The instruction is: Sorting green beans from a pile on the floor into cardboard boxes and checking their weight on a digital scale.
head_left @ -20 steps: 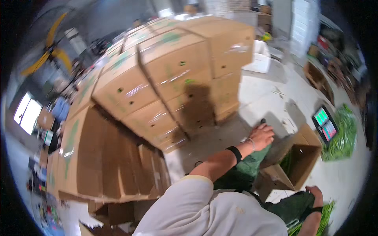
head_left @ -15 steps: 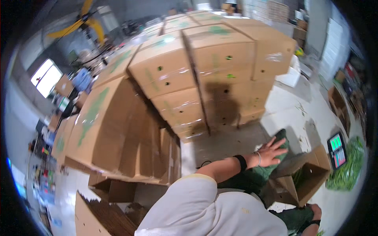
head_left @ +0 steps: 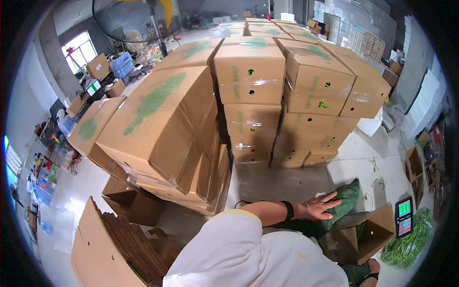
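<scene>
My left hand (head_left: 323, 206) lies flat, fingers spread, on the dark green cloth over my bent leg (head_left: 350, 192); it holds nothing. A dark band and a thin bracelet circle that wrist. At the lower right, my right hand (head_left: 373, 266) shows only in part beside more green cloth, with a dark band at its wrist; its fingers are too hidden to read. Between the two hands stands an open cardboard box (head_left: 342, 243) with some green stalks inside. Just right of the box is a scale display (head_left: 404, 217) with lit green and red panels.
Long green vegetables (head_left: 410, 239) lie in clear plastic beside the display. Tall stacks of taped cardboard boxes (head_left: 251, 76) fill the middle. At the lower left are flattened cardboard sheets (head_left: 136, 244) and an open box (head_left: 129, 198). A caged fan (head_left: 129, 21) stands behind.
The view has swung, so the box stacks appear further right and more upright. My left hand stays on my leg, with its fingers lying flatter and closer together.
</scene>
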